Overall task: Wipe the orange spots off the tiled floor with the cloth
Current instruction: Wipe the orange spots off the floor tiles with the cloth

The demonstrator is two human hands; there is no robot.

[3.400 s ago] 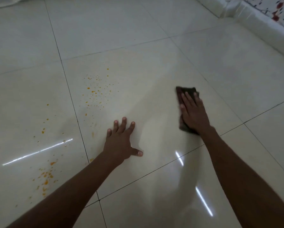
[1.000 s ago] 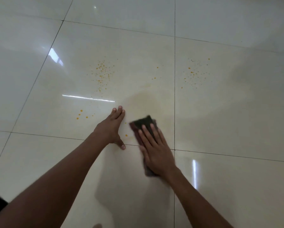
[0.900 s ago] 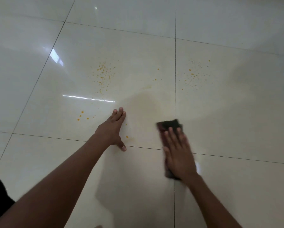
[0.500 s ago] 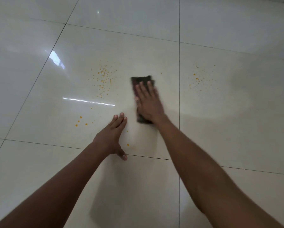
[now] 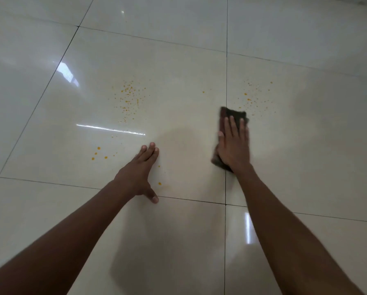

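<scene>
Pressing the cloth flat-fingered, the right hand scrubs orange spots (left hand, spread empty, braces).

Your right hand lies flat on the cloth, which straddles a tile joint on the floor. Your left hand rests flat on the floor, well to its left. One cluster of spots lies beyond your left hand, a few spots lie left of it, and another cluster lies just beyond the cloth
</scene>
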